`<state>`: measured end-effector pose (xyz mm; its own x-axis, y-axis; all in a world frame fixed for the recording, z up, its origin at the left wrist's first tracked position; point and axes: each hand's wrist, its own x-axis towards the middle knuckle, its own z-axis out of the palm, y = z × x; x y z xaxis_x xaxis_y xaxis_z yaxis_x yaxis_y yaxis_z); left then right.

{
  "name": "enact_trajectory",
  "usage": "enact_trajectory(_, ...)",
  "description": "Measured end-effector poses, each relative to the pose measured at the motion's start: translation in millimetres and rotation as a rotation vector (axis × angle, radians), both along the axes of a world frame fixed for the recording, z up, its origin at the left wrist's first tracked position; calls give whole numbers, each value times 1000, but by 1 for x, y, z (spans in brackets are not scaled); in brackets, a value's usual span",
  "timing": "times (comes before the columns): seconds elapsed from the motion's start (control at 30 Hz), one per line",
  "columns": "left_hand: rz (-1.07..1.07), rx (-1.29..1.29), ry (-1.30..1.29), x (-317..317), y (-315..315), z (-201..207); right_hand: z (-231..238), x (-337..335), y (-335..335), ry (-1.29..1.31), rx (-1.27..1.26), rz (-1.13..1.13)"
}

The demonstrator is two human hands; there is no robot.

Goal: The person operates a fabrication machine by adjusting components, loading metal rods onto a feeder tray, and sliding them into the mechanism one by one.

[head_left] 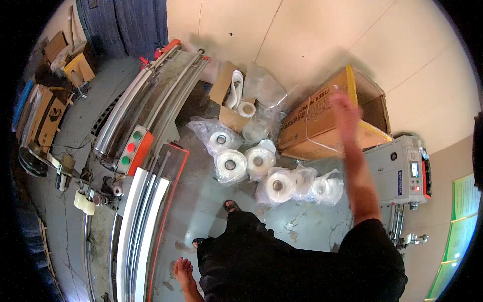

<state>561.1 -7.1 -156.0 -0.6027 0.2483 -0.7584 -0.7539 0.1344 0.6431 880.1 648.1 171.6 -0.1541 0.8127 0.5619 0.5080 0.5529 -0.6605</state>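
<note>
My right hand (346, 113) is stretched out in front of a large cardboard box (307, 126) with yellow edges. Motion smears its fingers, and whether it touches the box cannot be made out. The box is tipped, its open end facing right, with a thin white strap across its side. Low on the left hangs my left hand (184, 271), fingers loosely apart and nothing in them, close to the red-edged machine frame (168, 211). Between the box and my feet, several rolls of clear film (230, 165) in plastic bags lie on the floor.
A long roller machine (151, 105) with a green-and-red button panel (135, 148) runs along the left. Behind the rolls stands a small open carton (221, 93) holding white material. At right is a grey machine cabinet (395, 168). Cartons (45, 118) sit far left.
</note>
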Motion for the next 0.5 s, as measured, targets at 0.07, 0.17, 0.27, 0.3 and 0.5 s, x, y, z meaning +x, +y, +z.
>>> enact_trajectory(0.07, -47, 99, -57, -1, -14, -78, 26, 178, 116, -165, 99, -360)
enact_trajectory(0.17, -133, 62, -12, 14, 5, -71, 30, 293, 201, -617, -203, -1126)
enact_trajectory(0.27, -128, 56, -13, 32, 41, -64, 48, 352, 249, -739, 445, -1057)
enact_trajectory(0.3, -61, -3, 56, 36, 31, -40, -5, 300, 253, -597, 402, -878)
enact_trajectory(0.5, 94, -157, 78, 56, -21, -6, -174, -3, 94, -319, 20, -29)
